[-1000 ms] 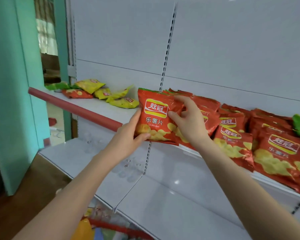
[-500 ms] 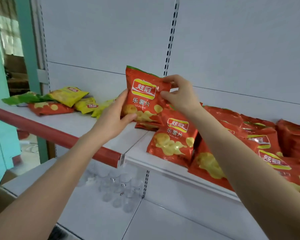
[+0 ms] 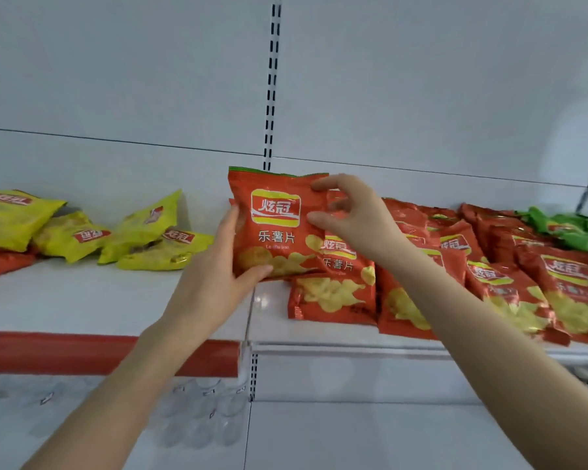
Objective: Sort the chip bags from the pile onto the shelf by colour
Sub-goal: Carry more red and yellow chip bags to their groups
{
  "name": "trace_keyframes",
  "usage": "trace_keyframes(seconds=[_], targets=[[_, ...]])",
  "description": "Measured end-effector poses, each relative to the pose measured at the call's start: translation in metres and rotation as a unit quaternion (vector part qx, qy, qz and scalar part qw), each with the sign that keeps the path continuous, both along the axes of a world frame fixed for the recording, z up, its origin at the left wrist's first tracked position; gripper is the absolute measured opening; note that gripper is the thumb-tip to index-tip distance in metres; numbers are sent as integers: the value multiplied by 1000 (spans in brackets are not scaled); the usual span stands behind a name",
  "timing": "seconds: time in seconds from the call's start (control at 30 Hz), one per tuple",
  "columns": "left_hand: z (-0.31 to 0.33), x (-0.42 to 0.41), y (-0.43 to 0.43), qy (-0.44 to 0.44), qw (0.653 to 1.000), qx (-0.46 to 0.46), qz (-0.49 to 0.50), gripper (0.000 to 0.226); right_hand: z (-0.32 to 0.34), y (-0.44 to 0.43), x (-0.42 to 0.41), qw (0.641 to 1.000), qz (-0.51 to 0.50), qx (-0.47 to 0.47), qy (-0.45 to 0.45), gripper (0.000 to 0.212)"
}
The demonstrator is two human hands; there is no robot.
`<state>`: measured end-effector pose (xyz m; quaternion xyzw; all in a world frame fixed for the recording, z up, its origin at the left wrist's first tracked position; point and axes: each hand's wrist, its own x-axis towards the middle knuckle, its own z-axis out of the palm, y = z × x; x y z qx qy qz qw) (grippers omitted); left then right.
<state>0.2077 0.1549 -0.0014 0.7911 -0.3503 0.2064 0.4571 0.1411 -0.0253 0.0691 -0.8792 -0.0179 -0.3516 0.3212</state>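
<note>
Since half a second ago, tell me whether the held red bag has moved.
Yes. The red bag has come down toward the shelf, its bottom now about at the shelf surface by the red row.

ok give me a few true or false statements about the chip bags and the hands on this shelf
1. The left hand grips the lower left edge of the held red bag. True.
2. The right hand is empty and away from the bag. False: its fingertips pinch the bag's upper right corner.
3. The yellow bags lie left of the held bag. True.
4. The green bags sit at the far left. False: they are at the far right, past the red row.
</note>
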Motion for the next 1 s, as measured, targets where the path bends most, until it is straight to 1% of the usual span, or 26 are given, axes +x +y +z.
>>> trace_keyframes(seconds=[0.07, 0.13, 0.23, 0.3, 0.37, 0.43, 0.57, 0.67, 0.73, 0.83, 1.0], targets=[[2, 22, 15, -5, 1000, 3, 20, 96, 7, 17, 22, 999, -22, -37, -7, 32], [2, 43, 23, 7, 999, 21, 35, 101, 11, 27, 48, 994, -57, -93, 5, 26], [-2, 66, 18, 41, 995, 86, 41, 102, 8, 27, 80, 978, -114, -164, 68, 24], [-5, 78, 10, 52, 989, 132, 36, 101, 6, 23, 93, 958, -156, -205, 124, 26], [-8, 88, 0, 48, 983, 171, 35, 99, 2, 20, 97, 931, -196, -248, 180, 28], [-13, 95, -9, 43, 981, 186, 35, 98, -1, 19, 99, 900, -224, -303, 218, 34], [-15, 104, -22, 39, 977, 205, 42, 97, -8, 21, 103, 865, -253, -370, 224, 45], [-17, 113, -30, 24, 973, 225, 52, 90, -7, 19, 110, 848, -268, -380, 254, 47], [-20, 118, -33, 14, 972, 226, 59, 85, -5, 17, 115, 850, -270, -365, 266, 44], [-22, 121, -34, 3, 970, 234, 65, 81, -3, 15, 119, 862, -265, -343, 261, 41], [-19, 111, -28, 7, 966, 250, 70, 76, -1, 8, 116, 898, -250, -301, 204, 34]])
